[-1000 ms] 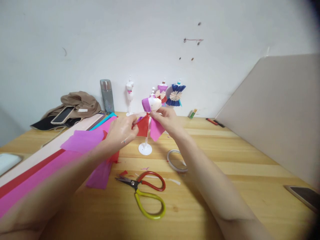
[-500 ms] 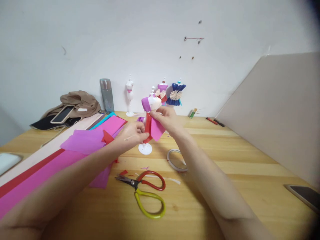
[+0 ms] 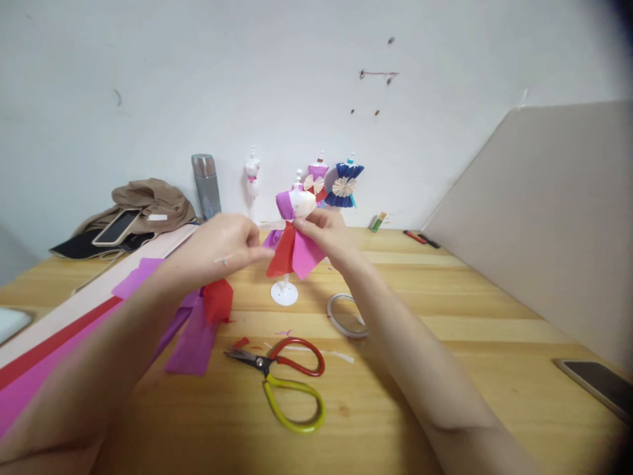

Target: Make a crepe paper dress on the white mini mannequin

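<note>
A small white dress form (image 3: 299,202) stands upright on a round base (image 3: 283,294), its bust partly wrapped in purple paper. From its waist hang a red paper piece (image 3: 281,254) and a pink paper piece (image 3: 306,256), with purple paper showing behind. My right hand (image 3: 329,232) is closed round the waist, thumb pressed where the papers meet. Left of the skirt, my left hand (image 3: 225,244) has its fingers bent and thumb pointing toward the papers; what lies in its grip is hidden. A pale strip runs between the waist and this hand.
Scissors (image 3: 267,363) lie in front, with a tape roll (image 3: 341,323) to the right. Coloured paper sheets (image 3: 64,336) cover the left. Behind stand a grey flask (image 3: 205,188), a plain form (image 3: 252,175) and two dressed forms. A phone (image 3: 598,382) lies at far right.
My left hand has moved left and up, off the red paper, which now hangs flared beside the pink piece. My right hand keeps its hold at the waist. The view has shifted slightly.
</note>
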`<state>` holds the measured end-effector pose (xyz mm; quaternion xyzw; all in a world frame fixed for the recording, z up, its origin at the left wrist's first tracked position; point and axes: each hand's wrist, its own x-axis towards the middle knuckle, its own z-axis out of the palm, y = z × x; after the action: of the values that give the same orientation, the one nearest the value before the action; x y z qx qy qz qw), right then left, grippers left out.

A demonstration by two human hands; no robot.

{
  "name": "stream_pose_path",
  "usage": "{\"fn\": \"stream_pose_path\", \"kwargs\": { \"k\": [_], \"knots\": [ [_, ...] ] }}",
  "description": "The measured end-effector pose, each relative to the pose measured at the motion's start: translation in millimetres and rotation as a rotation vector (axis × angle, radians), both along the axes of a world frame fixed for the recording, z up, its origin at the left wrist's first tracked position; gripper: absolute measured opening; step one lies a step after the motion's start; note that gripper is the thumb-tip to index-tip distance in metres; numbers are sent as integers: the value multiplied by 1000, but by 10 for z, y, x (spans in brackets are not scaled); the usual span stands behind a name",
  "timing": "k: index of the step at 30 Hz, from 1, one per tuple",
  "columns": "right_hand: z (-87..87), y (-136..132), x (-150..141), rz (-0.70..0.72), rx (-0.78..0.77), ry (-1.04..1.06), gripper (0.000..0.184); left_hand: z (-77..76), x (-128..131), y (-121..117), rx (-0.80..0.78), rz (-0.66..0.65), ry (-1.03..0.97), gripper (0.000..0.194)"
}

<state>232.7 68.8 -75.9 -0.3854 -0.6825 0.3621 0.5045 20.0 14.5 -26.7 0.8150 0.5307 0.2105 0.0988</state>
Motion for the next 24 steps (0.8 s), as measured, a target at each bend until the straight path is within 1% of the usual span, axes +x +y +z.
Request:
{"fn": "stream_pose_path", "kwargs": {
  "k": [2, 3, 4, 5, 8, 9, 10, 11, 13, 15, 19, 22, 24],
  "knots": [
    [-3, 1, -3, 14, -2, 9, 36, 36, 48, 67, 152, 92, -82, 33],
    [-3, 1, -4, 23, 0, 15, 36, 25, 84, 113, 204, 113, -115, 35],
    [-2, 1, -5, 29, 3, 20, 35, -1, 124, 160, 237, 112, -145, 38],
    [-1, 0, -5, 34, 6, 22, 35, -37, 167, 206, 243, 80, -173, 40],
    [4, -5, -2, 28, 16, 10, 33, -153, 289, 304, 160, -116, -314, 37],
    [6, -7, -1, 25, 19, 5, 32, -183, 325, 319, 134, -151, -369, 35],
    [8, -10, 1, 25, 19, 4, 32, -207, 356, 329, 120, -152, -418, 34],
    [9, -13, 2, 28, 16, 4, 31, -225, 383, 334, 118, -124, -455, 34],
    [13, -20, 3, 40, 1, 13, 30, -252, 420, 343, 120, -49, -495, 32],
    [17, -27, 4, 63, -23, 33, 30, -272, 439, 355, 118, -22, -521, 32],
    [35, -55, 3, 138, -75, 98, 32, -302, 442, 387, 94, -53, -542, 33],
    [56, -85, -4, 163, -90, 95, 33, -307, 441, 398, 78, -70, -566, 33],
    [70, -101, -6, 179, -86, 89, 34, -301, 441, 397, 31, -80, -626, 35]
  ]
}}
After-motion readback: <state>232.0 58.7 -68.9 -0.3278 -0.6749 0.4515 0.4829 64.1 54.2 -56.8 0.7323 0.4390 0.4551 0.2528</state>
